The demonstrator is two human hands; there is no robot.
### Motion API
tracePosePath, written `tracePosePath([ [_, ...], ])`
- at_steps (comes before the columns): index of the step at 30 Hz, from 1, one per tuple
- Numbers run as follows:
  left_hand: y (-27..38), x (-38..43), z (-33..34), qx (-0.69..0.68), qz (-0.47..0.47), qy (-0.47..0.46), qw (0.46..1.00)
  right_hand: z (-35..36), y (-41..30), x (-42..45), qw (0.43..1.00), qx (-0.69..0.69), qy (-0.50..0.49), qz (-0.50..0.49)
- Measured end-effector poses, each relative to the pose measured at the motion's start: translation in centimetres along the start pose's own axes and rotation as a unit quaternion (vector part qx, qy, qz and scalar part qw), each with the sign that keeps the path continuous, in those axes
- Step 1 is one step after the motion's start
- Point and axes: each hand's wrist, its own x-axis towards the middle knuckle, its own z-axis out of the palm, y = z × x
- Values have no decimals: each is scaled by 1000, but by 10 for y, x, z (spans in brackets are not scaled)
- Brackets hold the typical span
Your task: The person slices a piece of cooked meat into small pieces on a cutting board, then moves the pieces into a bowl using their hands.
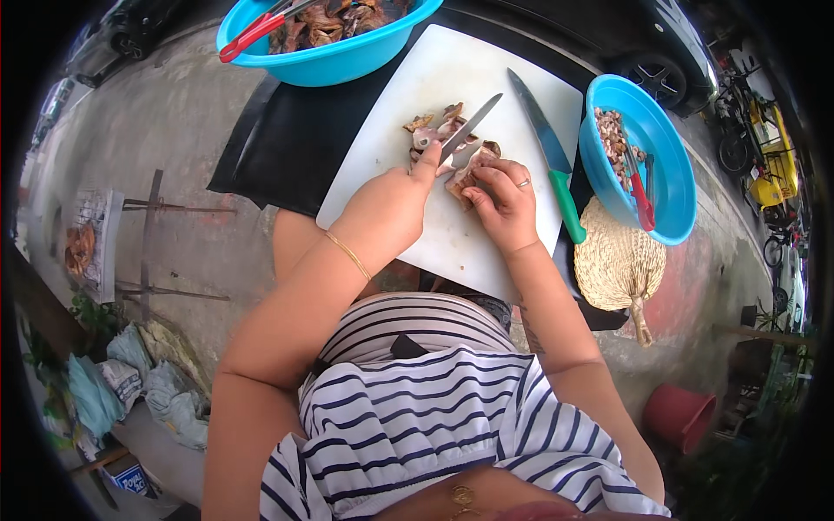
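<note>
My left hand (388, 205) is closed on a kitchen knife (470, 129), its index finger along the blade; the handle is hidden. The blade points up and right over cut pieces of browned meat (427, 138) on a white cutting board (417, 78). My right hand (505, 202), with a ring, pinches a piece of meat (481, 158) just right of the blade, on the board. A second knife with a green handle (565, 202) lies along the board's right side, its blade on the board.
A blue basin (332, 70) of browned meat with red-handled tongs (251, 38) stands at the upper left. Another blue basin (674, 169) at the right holds diced meat and red-handled tongs (642, 198). A woven fan (609, 260) lies below it. Black sheeting (293, 143) covers the table.
</note>
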Motion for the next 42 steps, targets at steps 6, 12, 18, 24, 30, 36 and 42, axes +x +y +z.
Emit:
tracePosePath([
  [6, 22, -75, -9, 38, -23, -31, 999, 7, -2, 14, 999, -4, -18, -37],
  [12, 30, -70, 5, 86, -28, -99, 991, 7, 4, 8, 998, 29, -53, -34],
  [18, 34, -14, 39, 102, -13, -68, 992, 11, 7, 1, 998, 37, -41, -15],
  [24, 24, 3, 47, 94, 14, -43, 995, -3, -9, -2, 998, 6, -69, 15],
  [30, 36, -33, 20, 87, -4, -120, 989, -1, -7, -8, 995, -15, -62, 80],
  [36, 18, -4, 45, 62, -4, -72, 995, 6, -6, -8, 997, 16, -70, 43],
  [42, 12, -5, 34, 17, 21, -77, 997, -5, -9, -16, 988, -3, -51, 145],
])
